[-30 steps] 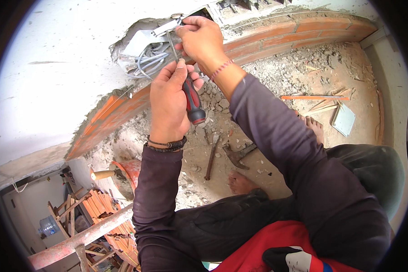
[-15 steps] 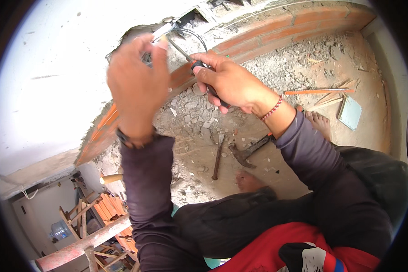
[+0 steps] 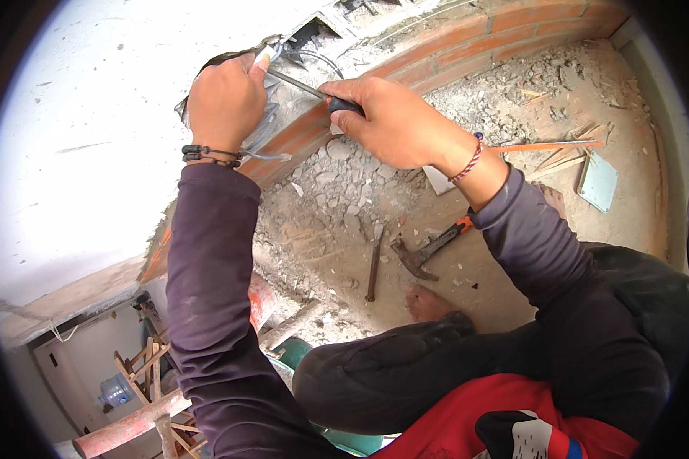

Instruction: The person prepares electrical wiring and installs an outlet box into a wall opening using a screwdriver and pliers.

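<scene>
In my right hand (image 3: 398, 126) is a screwdriver (image 3: 295, 84) with a black and red handle. Its metal shaft points up and left to the broken opening in the white wall (image 3: 92, 145). My left hand (image 3: 226, 103) is closed at that opening, thumb against a small pale piece (image 3: 266, 55) beside the screwdriver's tip. What its fingers hold is mostly hidden. Grey wires (image 3: 266, 130) hang out below the left hand, and a dark cable (image 3: 321, 58) loops above the shaft.
Rubble (image 3: 337, 176) lies along the brick base (image 3: 467, 50). A claw hammer (image 3: 429, 252) and a rusty chisel-like bar (image 3: 374, 264) are on the floor near my foot. To the right are a pale square plate (image 3: 595, 183) and wood strips. A red-white pole (image 3: 130, 424) crosses lower left.
My left hand, blurred and raised before, has closed beside the screwdriver tip. The screwdriver shaft has tilted flatter. Grey wires now show below my left hand.
</scene>
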The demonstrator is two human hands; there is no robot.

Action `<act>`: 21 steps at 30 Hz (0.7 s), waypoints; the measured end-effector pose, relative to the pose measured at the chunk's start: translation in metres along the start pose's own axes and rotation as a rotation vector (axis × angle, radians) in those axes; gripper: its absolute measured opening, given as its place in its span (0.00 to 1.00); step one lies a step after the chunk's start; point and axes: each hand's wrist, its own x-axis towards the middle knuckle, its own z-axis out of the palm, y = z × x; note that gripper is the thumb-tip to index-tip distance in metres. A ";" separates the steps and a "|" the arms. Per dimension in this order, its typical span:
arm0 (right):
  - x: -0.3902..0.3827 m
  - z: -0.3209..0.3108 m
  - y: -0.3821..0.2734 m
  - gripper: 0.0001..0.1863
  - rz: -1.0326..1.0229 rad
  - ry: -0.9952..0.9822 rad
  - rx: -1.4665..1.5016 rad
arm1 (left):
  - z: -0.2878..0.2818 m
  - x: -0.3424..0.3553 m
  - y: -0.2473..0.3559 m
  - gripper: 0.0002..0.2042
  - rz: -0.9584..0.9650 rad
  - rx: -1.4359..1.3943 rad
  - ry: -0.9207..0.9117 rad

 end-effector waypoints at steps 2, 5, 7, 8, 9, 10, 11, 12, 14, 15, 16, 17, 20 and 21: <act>-0.004 0.003 0.002 0.18 -0.078 0.056 -0.116 | 0.005 -0.003 0.004 0.16 -0.074 0.080 0.025; -0.004 0.001 -0.005 0.18 0.046 -0.011 -0.069 | 0.001 -0.005 0.011 0.19 -0.186 -0.020 0.041; -0.004 -0.001 -0.010 0.17 0.036 -0.021 -0.111 | 0.001 -0.002 0.011 0.19 -0.280 -0.061 0.008; -0.004 -0.002 -0.011 0.17 0.032 -0.024 -0.134 | 0.002 0.000 0.012 0.19 -0.325 -0.084 -0.008; -0.005 -0.003 -0.009 0.17 0.016 -0.009 -0.147 | 0.003 0.003 0.015 0.19 -0.359 -0.093 -0.020; -0.005 -0.004 -0.006 0.17 0.000 0.005 -0.160 | 0.005 0.006 0.019 0.19 -0.393 -0.103 -0.031; -0.005 -0.004 -0.005 0.16 -0.018 0.017 -0.169 | 0.006 0.007 0.021 0.19 -0.430 -0.107 -0.043; -0.005 -0.003 -0.006 0.16 -0.019 0.006 -0.175 | 0.007 0.008 0.020 0.18 -0.451 -0.121 -0.044; -0.004 -0.005 -0.011 0.15 -0.020 -0.014 -0.192 | 0.009 0.010 0.018 0.17 -0.490 -0.153 -0.044; -0.004 -0.004 -0.010 0.14 -0.021 0.000 -0.186 | 0.010 0.009 0.020 0.17 -0.490 -0.139 -0.023; -0.005 -0.003 -0.009 0.14 -0.022 0.015 -0.179 | 0.011 0.007 0.024 0.17 -0.491 -0.126 -0.001; -0.006 -0.001 -0.008 0.14 -0.022 0.029 -0.172 | 0.013 0.006 0.027 0.16 -0.492 -0.112 0.019; -0.006 -0.004 -0.006 0.15 -0.059 0.033 -0.211 | 0.011 0.006 0.035 0.16 -0.514 -0.076 0.012; -0.007 -0.004 -0.005 0.15 -0.065 0.034 -0.226 | 0.012 0.005 0.036 0.16 -0.506 -0.069 0.023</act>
